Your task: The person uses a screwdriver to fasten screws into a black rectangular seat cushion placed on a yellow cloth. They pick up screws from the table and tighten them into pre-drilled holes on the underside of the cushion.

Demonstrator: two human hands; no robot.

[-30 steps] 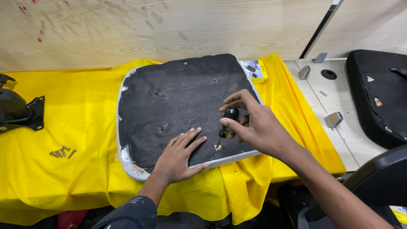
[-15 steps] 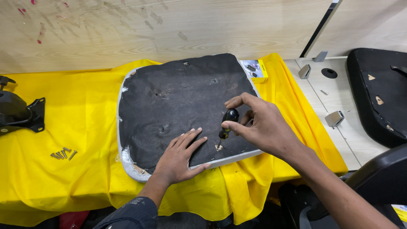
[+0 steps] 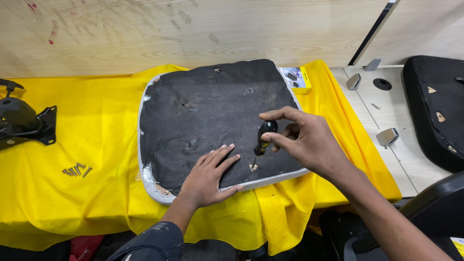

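Screwdriver [image 3: 263, 140], black-handled, stands near upright on the underside of a black seat cushion [image 3: 212, 111], tip at a small metal fitting near the front edge. Right hand [image 3: 304, 140] has its fingers closed around the handle. Left hand [image 3: 209, 175] lies flat on the cushion just beside, fingers spread, gripping nothing. Cushion rests on a yellow cloth [image 3: 92, 125] over the worktop; loose screws [image 3: 77, 170] lie well to the left.

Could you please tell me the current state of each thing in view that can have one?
Black fabric-covered seat pad: underside up, flat on the yellow cloth.
Black-handled screwdriver: upright, slightly tilted, tip at a small metal insert in the pad.
Right hand: fingers closed on the screwdriver handle.
Left hand: open, pressed flat on the pad.
Loose screws: clustered on the cloth.
Black metal bracket: resting at the cloth's left edge.
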